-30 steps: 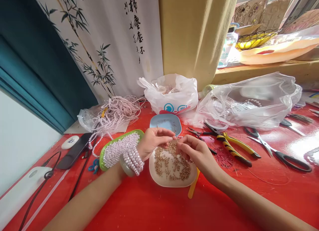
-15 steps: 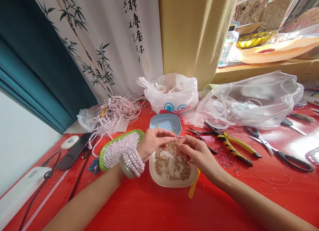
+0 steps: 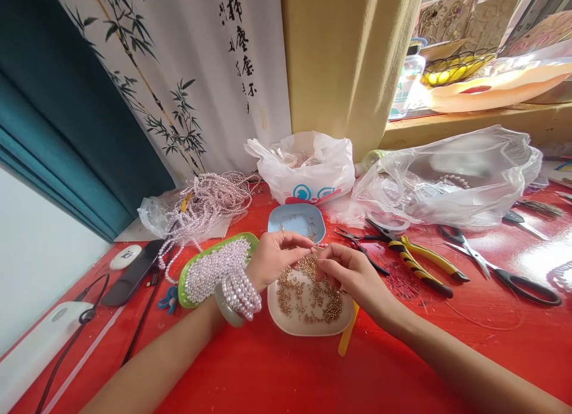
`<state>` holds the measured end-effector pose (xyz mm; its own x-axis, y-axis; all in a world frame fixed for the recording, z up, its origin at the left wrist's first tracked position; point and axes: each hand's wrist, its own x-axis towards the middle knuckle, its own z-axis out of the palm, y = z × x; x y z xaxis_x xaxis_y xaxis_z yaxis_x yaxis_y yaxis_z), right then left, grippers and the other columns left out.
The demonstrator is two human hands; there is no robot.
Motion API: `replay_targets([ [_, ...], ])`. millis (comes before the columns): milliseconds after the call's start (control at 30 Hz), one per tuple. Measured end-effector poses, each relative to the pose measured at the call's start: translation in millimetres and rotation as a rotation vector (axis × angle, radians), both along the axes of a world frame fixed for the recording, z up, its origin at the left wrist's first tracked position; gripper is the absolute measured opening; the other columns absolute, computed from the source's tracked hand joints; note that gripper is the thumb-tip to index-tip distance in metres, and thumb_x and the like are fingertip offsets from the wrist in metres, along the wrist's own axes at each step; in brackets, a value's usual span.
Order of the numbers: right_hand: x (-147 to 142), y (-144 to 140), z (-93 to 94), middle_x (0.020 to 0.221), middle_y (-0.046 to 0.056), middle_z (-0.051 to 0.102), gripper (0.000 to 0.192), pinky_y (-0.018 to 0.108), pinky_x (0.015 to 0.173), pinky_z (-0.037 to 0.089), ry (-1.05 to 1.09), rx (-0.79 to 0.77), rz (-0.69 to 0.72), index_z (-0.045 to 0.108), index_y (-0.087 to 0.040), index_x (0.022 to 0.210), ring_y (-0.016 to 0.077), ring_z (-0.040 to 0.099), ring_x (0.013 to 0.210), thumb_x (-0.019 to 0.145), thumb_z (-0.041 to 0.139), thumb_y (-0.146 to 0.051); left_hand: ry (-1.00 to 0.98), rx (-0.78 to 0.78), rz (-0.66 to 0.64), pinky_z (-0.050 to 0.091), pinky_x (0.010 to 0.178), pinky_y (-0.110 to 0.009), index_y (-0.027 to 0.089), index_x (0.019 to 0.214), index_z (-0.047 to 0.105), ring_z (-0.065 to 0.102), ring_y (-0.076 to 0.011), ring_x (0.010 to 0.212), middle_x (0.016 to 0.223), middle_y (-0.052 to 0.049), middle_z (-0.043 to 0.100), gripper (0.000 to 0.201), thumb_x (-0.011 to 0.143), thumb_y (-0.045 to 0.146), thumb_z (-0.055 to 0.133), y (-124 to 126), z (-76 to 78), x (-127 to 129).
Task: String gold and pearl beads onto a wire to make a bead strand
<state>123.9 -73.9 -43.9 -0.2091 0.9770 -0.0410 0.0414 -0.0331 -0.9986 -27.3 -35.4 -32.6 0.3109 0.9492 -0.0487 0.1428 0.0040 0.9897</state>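
While both hands meet above the white dish (image 3: 286,318) near the table's (image 3: 277,378) front edge, the left hand (image 3: 272,256) and right hand (image 3: 346,271) each pinch something fine between thumb and fingertips, too small to make out. The gold beads (image 3: 308,292) lie loose in the dish just beneath. A slipped pinch would likely drop the piece among them, and a nudged rim could scatter beads. Pearl strands (image 3: 239,292) wrapped on the left wrist may snag the green tray (image 3: 187,280). Pliers (image 3: 417,262) lie further back, right
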Motion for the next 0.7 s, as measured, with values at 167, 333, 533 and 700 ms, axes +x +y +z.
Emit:
replay_targets([
  [167,0.0,0.6,0.0,0.051,-0.004,0.053,0.011,0.02,0.041,0.025,-0.008,0.002,-0.002,0.046,-0.018,0.06,0.0066,0.036,0.041,0.07,0.047,-0.022,0.023,0.046,-0.001,0.041,0.047,-0.02,0.013,0.074,0.066,0.05,-0.007,0.049,0.069,-0.003,0.065,0.016,0.062,0.023,0.064,-1.3,-1.3,-0.7],
  [333,-0.5,1.9,-0.8,0.052,-0.004,0.052,0.011,0.02,0.041,0.024,-0.008,0.001,0.001,0.046,-0.018,0.061,0.0062,0.035,0.042,0.071,0.046,-0.022,0.037,0.087,-0.003,0.042,0.048,-0.02,0.013,0.074,0.066,0.051,-0.0078,0.051,0.07,-0.003,0.064,0.015,0.063,0.023,0.063,-2.0,-2.5,-1.4],
  [533,-0.6,1.1,-0.6,0.053,-0.004,0.053,0.012,0.02,0.042,0.024,-0.025,0.021,0.001,0.047,-0.017,0.062,0.0062,0.035,0.043,0.072,0.047,-0.023,0.091,0.23,-0.007,0.046,0.06,-0.022,0.016,0.09,0.061,0.058,-0.0124,0.07,0.078,-0.004,0.066,0.023,0.068,0.021,0.06,-4.1,-1.7,-1.4],
  [700,-0.5,0.5,0.6,0.052,-0.004,0.052,0.013,0.02,0.042,0.025,-0.006,0.03,0.011,0.046,-0.017,0.061,0.0067,0.035,0.043,0.073,0.047,-0.022,0.214,0.396,-0.003,0.044,0.057,-0.021,0.02,0.101,0.056,0.057,-0.0104,0.064,0.079,-0.002,0.067,0.029,0.072,0.02,0.055,-6.5,-1.8,-1.3],
])
